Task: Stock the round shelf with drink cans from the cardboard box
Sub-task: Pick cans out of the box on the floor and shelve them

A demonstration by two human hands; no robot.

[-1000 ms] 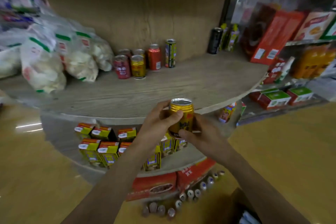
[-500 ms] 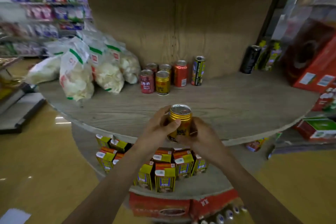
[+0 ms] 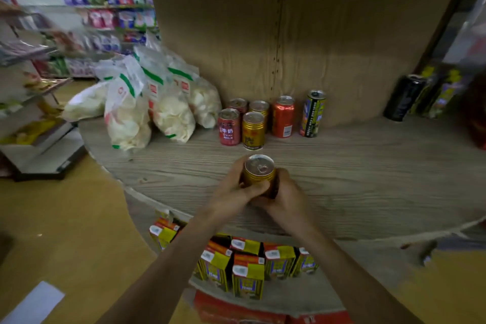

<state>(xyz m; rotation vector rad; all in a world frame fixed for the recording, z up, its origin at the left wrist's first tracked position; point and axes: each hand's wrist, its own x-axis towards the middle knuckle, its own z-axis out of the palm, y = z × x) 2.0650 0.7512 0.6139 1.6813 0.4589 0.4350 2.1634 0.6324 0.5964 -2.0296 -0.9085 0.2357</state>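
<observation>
A gold drink can [image 3: 259, 169] stands upright between both my hands, over the front part of the round wooden shelf [image 3: 368, 179]. My left hand [image 3: 231, 189] wraps its left side and my right hand [image 3: 284, 194] wraps its right side. Whether the can touches the shelf I cannot tell. Further back on the shelf stand several cans: a red milk can [image 3: 229, 127], a gold can [image 3: 253, 130], an orange-red can [image 3: 283, 116] and a tall yellow-black can [image 3: 313, 113]. The cardboard box is out of view.
Bags of white snacks [image 3: 147, 105] lie on the shelf's left part. A black can [image 3: 403, 97] and bottles stand at the back right. Yellow drink cartons [image 3: 247, 268] fill the lower tier. A wooden back panel [image 3: 289, 34] rises behind the cans. Store racks [image 3: 79, 21] stand at left.
Both hands have carried the gold can forward and over the shelf's front part, closer to the standing cans. The view has shifted nearer to the shelf.
</observation>
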